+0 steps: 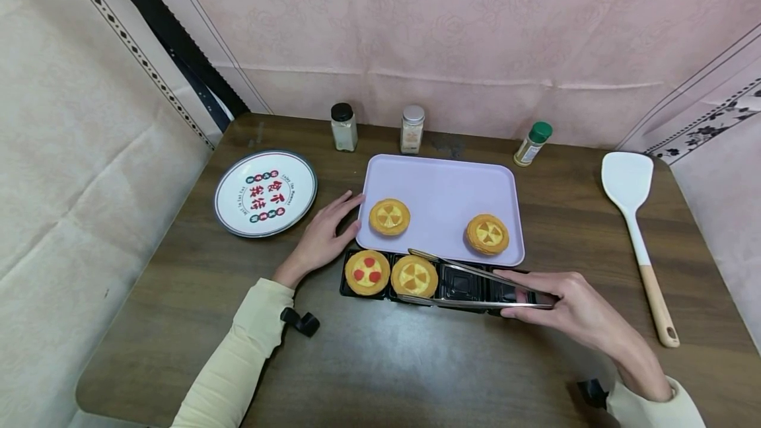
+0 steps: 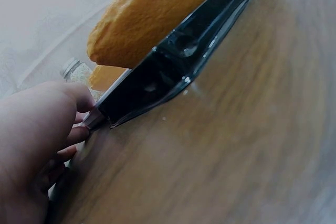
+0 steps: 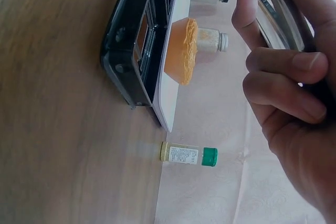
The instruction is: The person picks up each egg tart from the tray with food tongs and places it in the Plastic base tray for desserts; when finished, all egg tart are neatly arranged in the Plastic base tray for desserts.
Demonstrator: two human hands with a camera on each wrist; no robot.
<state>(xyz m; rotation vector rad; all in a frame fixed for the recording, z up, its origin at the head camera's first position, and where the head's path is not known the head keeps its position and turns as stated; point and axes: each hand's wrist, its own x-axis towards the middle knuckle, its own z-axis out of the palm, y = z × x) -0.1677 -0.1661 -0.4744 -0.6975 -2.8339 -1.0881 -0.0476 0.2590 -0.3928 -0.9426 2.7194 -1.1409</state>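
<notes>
My right hand (image 1: 555, 302) grips metal tongs (image 1: 475, 303). Their tips lie on either side of a yellow tart (image 1: 414, 276) with wedge-shaped pieces on top, in the second compartment from the left of a black plastic box (image 1: 464, 283). Left of it, in the end compartment, sits a tart with red pieces (image 1: 366, 273). Just behind the box lies a lilac tray (image 1: 440, 197) carrying two more yellow tarts, one at left (image 1: 389, 216) and one at right (image 1: 487, 234). With fingers extended, my left hand (image 1: 321, 236) rests at the tray's left edge.
A white plate with red lettering (image 1: 265, 193) lies at left. Along the back stand a black-capped jar (image 1: 343, 127), a grey-capped jar (image 1: 412, 129) and a green-capped bottle (image 1: 532, 144). A white spatula with a wooden handle (image 1: 639, 243) lies at right.
</notes>
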